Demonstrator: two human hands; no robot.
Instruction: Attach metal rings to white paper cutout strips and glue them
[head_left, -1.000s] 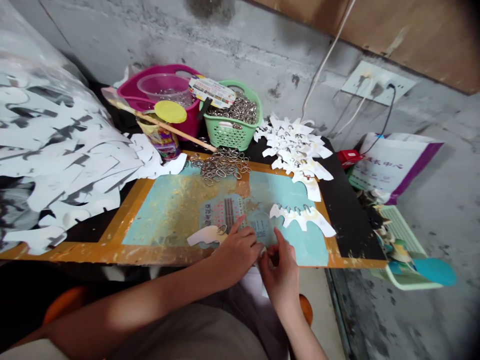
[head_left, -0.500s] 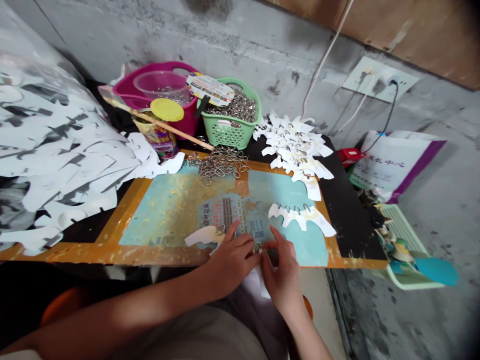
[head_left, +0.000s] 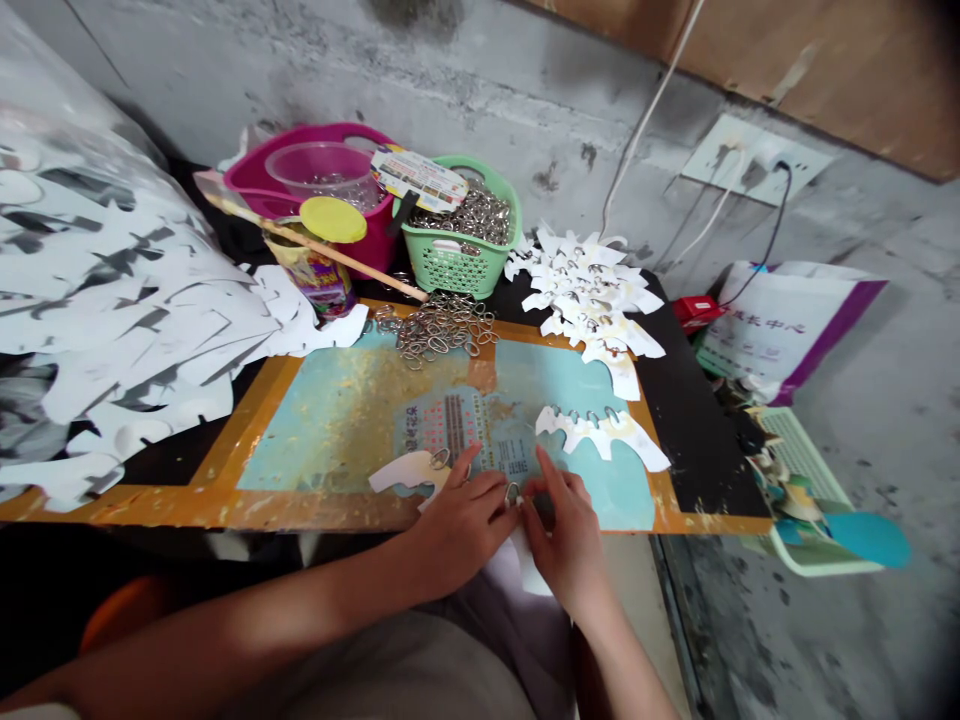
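At the table's front edge my left hand (head_left: 466,520) and my right hand (head_left: 566,535) work close together, fingertips pinched around a small metal ring (head_left: 513,493) and white sheet material. A white strip (head_left: 532,570) hangs below my right hand. To the left, a white cut-out piece (head_left: 405,472) with a metal ring (head_left: 439,458) runs under my left fingers; whether it joins the strip is hidden. Right of my hands lies another white scalloped piece (head_left: 611,432) carrying several rings. Beyond my hands is a heap of loose metal rings (head_left: 442,330).
A green basket (head_left: 461,268) of rings and a magenta basket (head_left: 244,180) stand against the wall. A wooden stick (head_left: 337,262) leans across a yellow-lidded can (head_left: 326,285). White cut-outs pile up on the left (head_left: 150,300) and back right (head_left: 592,290). A pale green basket (head_left: 817,470) sits off the right end.
Both hands stay almost in place, pinching at the same spot. The view has shifted very slightly; nothing on the table has visibly moved.
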